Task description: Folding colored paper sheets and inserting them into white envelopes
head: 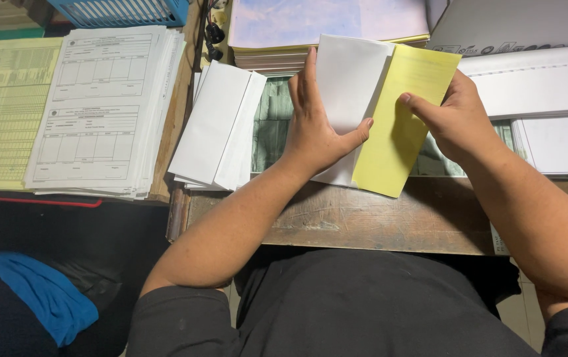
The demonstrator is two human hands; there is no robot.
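Worn wooden desk [376,221] fills the lower middle of my view, its front edge scuffed, with a green patterned mat [272,125] showing under the papers. On my feed the left hand [314,122] lies palm-down on a folded white sheet [350,82], fingers straight and thumb hooked round its lower edge, pinning it. The right hand [459,122] curls round the right edge of a folded yellow sheet [403,125], thumb pressed on its face; the fingers behind are hidden. The white sheet overlaps the yellow one's left side, and both hang slightly over the desk's near part.

Just left of the left hand sits a small pile of folded white sheets [218,129]; I cannot count them. Further left, on a second surface, one thick stack of white printed forms [102,109] lies beside one stack of yellow printed forms [3,112], touching. One blue plastic basket [122,11] stands at the top left. Behind the hands is a stack of paper with a pale top sheet [327,23], and on the right are flat white boxes [535,82]. A blue cloth [39,294] shows at the lower left.
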